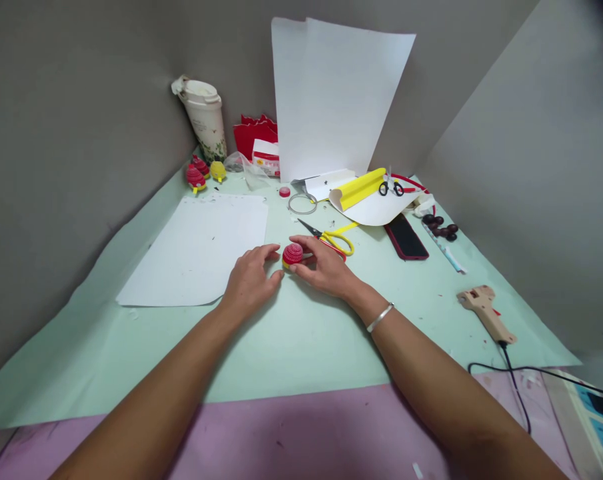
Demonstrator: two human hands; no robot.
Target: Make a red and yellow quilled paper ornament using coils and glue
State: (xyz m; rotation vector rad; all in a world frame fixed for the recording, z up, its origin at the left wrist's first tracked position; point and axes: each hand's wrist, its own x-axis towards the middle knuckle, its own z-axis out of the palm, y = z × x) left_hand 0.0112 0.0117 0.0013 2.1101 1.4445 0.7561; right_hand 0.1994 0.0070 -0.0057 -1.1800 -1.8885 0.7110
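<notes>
A small red ball-like craft piece (292, 254), ringed with fine white lines and yellow at its base, sits over the green sheet. My right hand (326, 267) curls round it from the right, thumb at its lower edge and a finger over its top. On the other side, my left hand (251, 277) has its thumb and fingers apart, a small gap from the piece. Just beyond my right hand lie yellow-handled scissors (338, 241), spread open. Large white paper (196, 253) lies to the left, close to my left wrist.
Two similar red pieces (196, 177) and a yellow one (218, 171) stand near a tumbler (206, 123). White card (336, 100) leans on the wall. A phone (406, 237), small scissors (391, 188), and a corded glue gun (487, 313) lie to the right.
</notes>
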